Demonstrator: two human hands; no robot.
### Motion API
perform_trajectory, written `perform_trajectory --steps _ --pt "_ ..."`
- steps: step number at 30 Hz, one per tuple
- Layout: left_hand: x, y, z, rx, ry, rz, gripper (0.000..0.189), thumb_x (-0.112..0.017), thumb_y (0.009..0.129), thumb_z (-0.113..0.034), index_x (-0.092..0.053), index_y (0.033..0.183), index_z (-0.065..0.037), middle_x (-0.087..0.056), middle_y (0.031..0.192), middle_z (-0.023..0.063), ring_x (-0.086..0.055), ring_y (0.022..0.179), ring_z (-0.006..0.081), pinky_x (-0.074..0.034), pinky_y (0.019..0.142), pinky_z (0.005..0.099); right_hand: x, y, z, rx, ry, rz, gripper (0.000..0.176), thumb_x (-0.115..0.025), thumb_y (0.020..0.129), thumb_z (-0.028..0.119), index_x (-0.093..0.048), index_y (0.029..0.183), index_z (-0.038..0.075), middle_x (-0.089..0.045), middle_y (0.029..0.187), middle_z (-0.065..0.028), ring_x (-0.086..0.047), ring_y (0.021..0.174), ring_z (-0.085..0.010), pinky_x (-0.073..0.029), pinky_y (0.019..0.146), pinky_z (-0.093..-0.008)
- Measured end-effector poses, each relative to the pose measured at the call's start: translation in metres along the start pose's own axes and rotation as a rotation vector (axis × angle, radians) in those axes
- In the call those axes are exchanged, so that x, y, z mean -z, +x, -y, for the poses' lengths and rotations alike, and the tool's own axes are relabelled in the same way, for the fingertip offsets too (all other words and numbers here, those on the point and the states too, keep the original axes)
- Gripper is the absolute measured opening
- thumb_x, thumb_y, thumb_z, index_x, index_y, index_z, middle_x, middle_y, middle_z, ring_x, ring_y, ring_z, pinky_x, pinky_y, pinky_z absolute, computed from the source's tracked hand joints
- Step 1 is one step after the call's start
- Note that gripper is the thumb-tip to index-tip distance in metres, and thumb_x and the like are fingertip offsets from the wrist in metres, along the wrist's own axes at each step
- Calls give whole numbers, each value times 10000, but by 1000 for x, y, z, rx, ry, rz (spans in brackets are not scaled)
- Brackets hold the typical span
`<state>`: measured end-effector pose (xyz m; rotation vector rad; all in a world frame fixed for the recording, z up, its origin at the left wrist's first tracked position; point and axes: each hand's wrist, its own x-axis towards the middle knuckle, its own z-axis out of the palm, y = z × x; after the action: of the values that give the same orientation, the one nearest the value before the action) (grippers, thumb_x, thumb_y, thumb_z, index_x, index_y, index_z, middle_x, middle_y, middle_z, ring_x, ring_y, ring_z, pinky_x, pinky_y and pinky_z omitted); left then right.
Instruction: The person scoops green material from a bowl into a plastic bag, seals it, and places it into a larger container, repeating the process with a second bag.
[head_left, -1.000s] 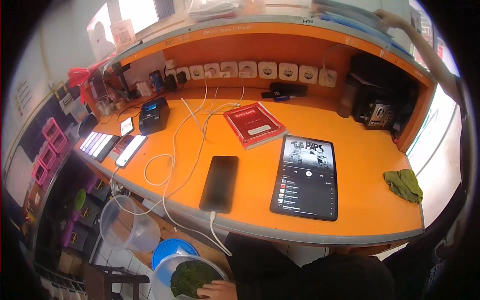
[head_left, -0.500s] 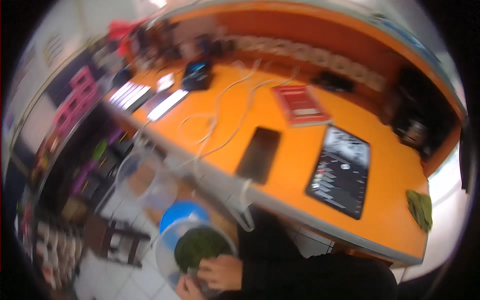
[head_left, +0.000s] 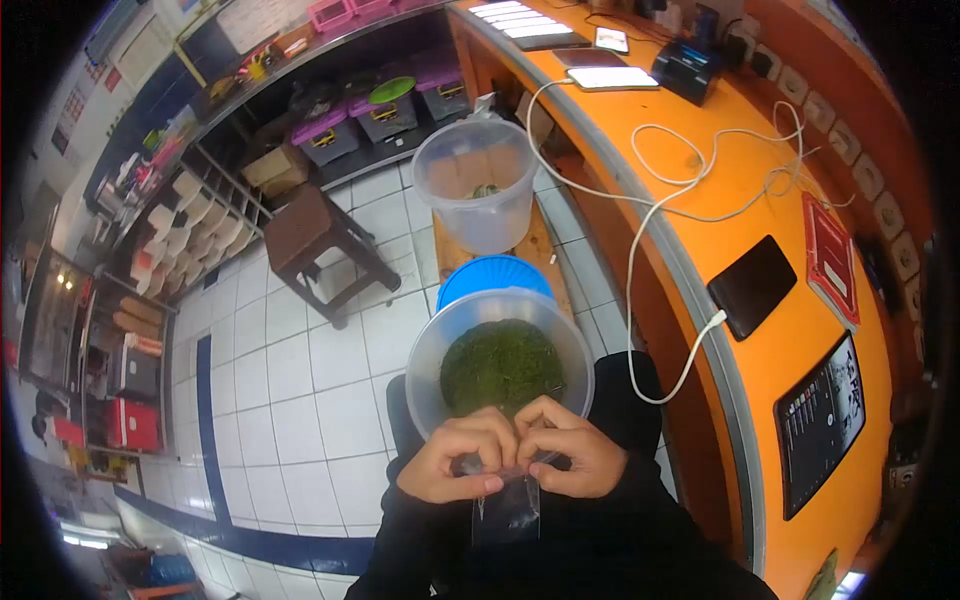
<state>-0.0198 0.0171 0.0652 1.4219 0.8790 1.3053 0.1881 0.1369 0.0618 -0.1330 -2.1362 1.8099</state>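
In the head view my left hand (head_left: 457, 460) and my right hand (head_left: 572, 452) meet at the near rim of a clear plastic tub (head_left: 424, 350). Between them the fingers of both hands pinch the top edge of a small clear plastic bag (head_left: 508, 516), which hangs down in front of my dark clothes. No contents can be made out in the bag. Fine dark-green dried leaf (head_left: 500, 366) fills the bottom of the tub just beyond my knuckles. The tub sits between my legs, and a blue lid (head_left: 494, 275) shows behind it.
Another clear tub (head_left: 478, 205) stands on a wooden bench (head_left: 556, 262) ahead. To the left is a brown stool (head_left: 322, 240) on white tiles. On the right, an orange counter (head_left: 690, 240) carries a charging phone (head_left: 755, 287), a tablet (head_left: 825, 420), a red book (head_left: 830, 262) and white cables.
My view has swung left and down from the counter to the tub and floor. Both hands now appear centred, together at the bag's top edge.
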Motion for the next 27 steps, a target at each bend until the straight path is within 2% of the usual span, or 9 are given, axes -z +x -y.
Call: perform_trajectory --steps 4,7,11,13,17,19,23,25,27 --pt "-6 -1 13 -23 -98 -26 268 -755 820 -188 -599 637 -68 -648 668 51 -521 672 206 -336 754 385 4 -2 2 50 64 80 68 -685 857 59 -689 919 31 -514 1090 -110 -545 1021 -239 -434 928 -352" --pt "-5 -2 21 8 -61 -17 256 -760 821 -188 -621 654 -54 -659 694 63 -511 690 207 -337 766 385 10 1 -2 143 85 118 53 -700 870 42 -666 901 16 -559 1046 -101 -581 979 -221 -468 869 -356" --pt "-8 -1 16 14 -53 -15 231 -769 821 -186 -650 686 -41 -667 709 59 -506 726 212 -346 795 379 11 5 -11 177 291 242 24 -688 905 41 -687 918 20 -675 982 -81 -585 770 -166 -466 711 -295" --pt "-9 -1 14 26 -29 -21 228 -771 832 -181 -652 690 -48 -662 714 53 -509 739 216 -355 810 383 19 7 1 5 230 433 93 -733 934 115 -719 967 29 -681 949 -55 -601 756 -138 -453 654 -283" --pt "-9 0 14 51 59 25 238 -765 864 -180 -650 697 -56 -640 717 39 -521 780 220 -368 824 383 19 11 6 -118 154 515 184 -752 954 194 -747 1078 58 -691 924 -39 -592 721 -128 -441 621 -288" --pt "-7 -1 12 83 76 33 241 -760 879 -178 -649 703 -57 -633 722 36 -525 796 223 -375 830 382 12 8 -8 111 102 445 257 -759 952 222 -752 1178 99 -710 885 -39 -610 709 -139 -465 636 -289" --pt "-2 0 10 104 228 140 159 -730 920 -160 -671 816 -55 -659 856 49 -552 874 238 -396 866 385 -1 -1 -13 -115 90 603 245 -679 1005 255 -751 1189 110 -724 862 -46 -646 696 -164 -507 672 -310" --pt "-2 -3 9 137 291 199 114 -721 932 -157 -686 889 -57 -672 930 63 -575 923 249 -410 902 395 -14 -3 -25 -10 -83 415 291 -576 1059 305 -752 1200 122 -723 827 -64 -671 694 -190 -541 694 -333" --pt "-4 -6 5 200 387 -58 179 -711 938 -147 -684 1095 -66 -671 1129 105 -609 1098 283 -413 1010 420 -4 -1 -17 -184 -153 456 373 -480 1096 337 -734 1237 104 -703 812 -86 -685 691 -216 -551 685 -356"
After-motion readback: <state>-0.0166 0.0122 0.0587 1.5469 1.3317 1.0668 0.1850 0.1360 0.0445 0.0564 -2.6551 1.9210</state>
